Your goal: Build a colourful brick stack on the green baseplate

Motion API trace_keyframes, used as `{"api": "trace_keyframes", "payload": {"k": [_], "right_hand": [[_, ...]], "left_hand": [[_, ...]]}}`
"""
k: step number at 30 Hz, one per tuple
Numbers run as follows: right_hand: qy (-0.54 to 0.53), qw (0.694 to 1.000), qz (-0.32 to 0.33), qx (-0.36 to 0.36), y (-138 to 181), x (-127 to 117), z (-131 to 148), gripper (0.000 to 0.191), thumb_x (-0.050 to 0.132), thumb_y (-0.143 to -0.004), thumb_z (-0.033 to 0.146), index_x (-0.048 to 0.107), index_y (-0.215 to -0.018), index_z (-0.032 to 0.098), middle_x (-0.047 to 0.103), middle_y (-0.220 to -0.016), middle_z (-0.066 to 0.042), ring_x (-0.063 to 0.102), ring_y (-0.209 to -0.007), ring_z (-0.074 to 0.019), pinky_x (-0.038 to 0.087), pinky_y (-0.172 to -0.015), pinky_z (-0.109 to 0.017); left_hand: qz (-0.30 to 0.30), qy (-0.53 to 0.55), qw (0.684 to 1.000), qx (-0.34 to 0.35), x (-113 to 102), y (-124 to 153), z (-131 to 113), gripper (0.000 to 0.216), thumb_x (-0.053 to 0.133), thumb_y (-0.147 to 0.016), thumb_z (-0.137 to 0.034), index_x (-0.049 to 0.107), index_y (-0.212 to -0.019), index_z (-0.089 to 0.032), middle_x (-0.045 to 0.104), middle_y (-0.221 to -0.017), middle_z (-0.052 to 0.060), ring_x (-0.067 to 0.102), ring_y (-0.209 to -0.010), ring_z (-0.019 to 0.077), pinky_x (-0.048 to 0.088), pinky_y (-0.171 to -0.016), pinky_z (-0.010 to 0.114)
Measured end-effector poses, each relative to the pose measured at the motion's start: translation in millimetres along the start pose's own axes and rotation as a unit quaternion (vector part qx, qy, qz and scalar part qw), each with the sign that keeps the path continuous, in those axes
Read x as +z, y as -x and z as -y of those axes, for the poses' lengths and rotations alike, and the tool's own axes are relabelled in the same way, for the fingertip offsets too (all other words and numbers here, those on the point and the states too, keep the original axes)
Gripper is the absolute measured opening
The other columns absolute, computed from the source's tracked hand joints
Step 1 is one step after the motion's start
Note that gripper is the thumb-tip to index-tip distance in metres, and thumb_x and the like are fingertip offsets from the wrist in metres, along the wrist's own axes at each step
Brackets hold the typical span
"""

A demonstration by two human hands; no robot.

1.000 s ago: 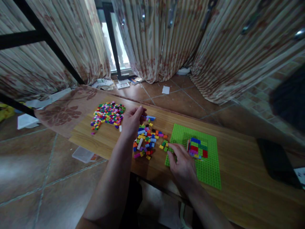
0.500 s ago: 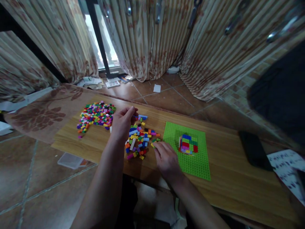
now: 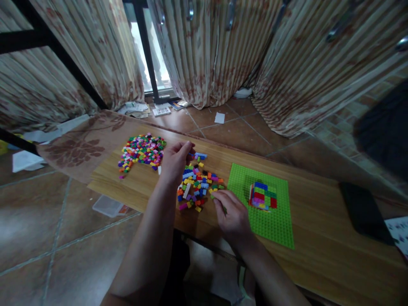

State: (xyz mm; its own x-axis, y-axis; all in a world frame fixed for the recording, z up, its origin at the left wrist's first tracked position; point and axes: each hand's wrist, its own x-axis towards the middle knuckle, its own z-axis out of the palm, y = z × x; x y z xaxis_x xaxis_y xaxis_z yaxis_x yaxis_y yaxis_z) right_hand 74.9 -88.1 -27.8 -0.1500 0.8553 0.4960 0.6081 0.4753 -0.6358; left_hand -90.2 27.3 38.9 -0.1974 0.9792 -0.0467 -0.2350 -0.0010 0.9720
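My left hand (image 3: 176,161) hovers over the far left side of a loose pile of mixed toy building bricks (image 3: 194,194). Its fingers are curled together, and whatever is between them is hidden. At the right edge of that pile my right hand (image 3: 232,212) is low over the table, fingers bent and closed, with the tips beside yellow bricks; I cannot make out what they grip. Just right of this hand lies a green studded baseplate (image 3: 277,227). On it stands a small block-built structure (image 3: 262,195) in blue, red, green and other colours.
A second heap of smaller bricks (image 3: 143,149) covers the left part of the wooden table (image 3: 321,238). A dark flat object (image 3: 365,212) lies at the right end. Beyond are curtains (image 3: 204,55); a clear plastic tray (image 3: 107,206) is on the floor.
The whole scene has shifted rightward in view as my head turned left. Both hands keep nearly the same places over the table, and the structure looks unchanged.
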Motion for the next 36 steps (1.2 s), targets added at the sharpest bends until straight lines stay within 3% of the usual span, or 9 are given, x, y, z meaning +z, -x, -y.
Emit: {"api": "trace_keyframes", "payload": {"k": [9, 16, 23, 29, 36], "right_hand": [[0.042, 0.997, 0.027, -0.062, 5, 5, 4, 0.021, 0.053, -0.094, 0.016, 0.067, -0.110, 0.016, 0.065, -0.102, -0.010, 0.060, -0.095, -0.0212, 0.052, -0.084, -0.036], [0.120, 0.982, 0.087, -0.120, 10, 24, 28, 0.033, 0.051, -0.093, 0.017, 0.062, -0.124, 0.019, 0.053, -0.132, -0.015, 0.048, -0.119, -0.0305, 0.043, -0.099, -0.050], [0.149, 0.979, 0.082, -0.108, 13, 50, 35, 0.022, 0.052, -0.094, 0.022, 0.066, -0.112, 0.021, 0.050, -0.140, -0.014, 0.037, -0.133, -0.0310, 0.035, -0.107, -0.051], [0.148, 0.981, 0.087, -0.086, 12, 48, 34, 0.013, 0.054, -0.093, 0.019, 0.067, -0.095, 0.018, 0.055, -0.136, -0.012, 0.042, -0.130, -0.0292, 0.034, -0.108, -0.048], [0.162, 0.984, 0.051, -0.062, 2, 39, 23, 0.015, 0.052, -0.093, 0.015, 0.067, -0.092, 0.017, 0.058, -0.126, -0.014, 0.046, -0.123, -0.0301, 0.040, -0.102, -0.049]], "left_hand": [[-0.005, 0.011, 1.000, 0.005, -6, -2, -1, 0.016, 0.065, -0.077, -0.027, 0.066, -0.071, -0.013, 0.060, -0.062, -0.001, 0.045, -0.047, 0.0034, 0.032, -0.045, 0.017], [-0.004, 0.007, 1.000, 0.004, -6, 0, -2, 0.015, 0.061, -0.081, -0.024, 0.065, -0.071, -0.013, 0.059, -0.062, -0.001, 0.046, -0.047, 0.0031, 0.032, -0.045, 0.016], [-0.002, 0.013, 1.000, 0.017, -4, 0, 0, 0.015, 0.063, -0.078, -0.026, 0.064, -0.070, -0.013, 0.059, -0.062, -0.001, 0.044, -0.046, 0.0032, 0.031, -0.044, 0.017], [-0.004, 0.017, 1.000, 0.018, -7, -1, -1, 0.016, 0.065, -0.075, -0.028, 0.065, -0.070, -0.013, 0.059, -0.061, -0.001, 0.044, -0.046, 0.0035, 0.031, -0.044, 0.017], [-0.021, 0.024, 0.999, 0.019, -13, -4, -3, 0.016, 0.066, -0.073, -0.028, 0.065, -0.070, -0.013, 0.058, -0.061, -0.002, 0.044, -0.045, 0.0035, 0.032, -0.044, 0.017]]}}
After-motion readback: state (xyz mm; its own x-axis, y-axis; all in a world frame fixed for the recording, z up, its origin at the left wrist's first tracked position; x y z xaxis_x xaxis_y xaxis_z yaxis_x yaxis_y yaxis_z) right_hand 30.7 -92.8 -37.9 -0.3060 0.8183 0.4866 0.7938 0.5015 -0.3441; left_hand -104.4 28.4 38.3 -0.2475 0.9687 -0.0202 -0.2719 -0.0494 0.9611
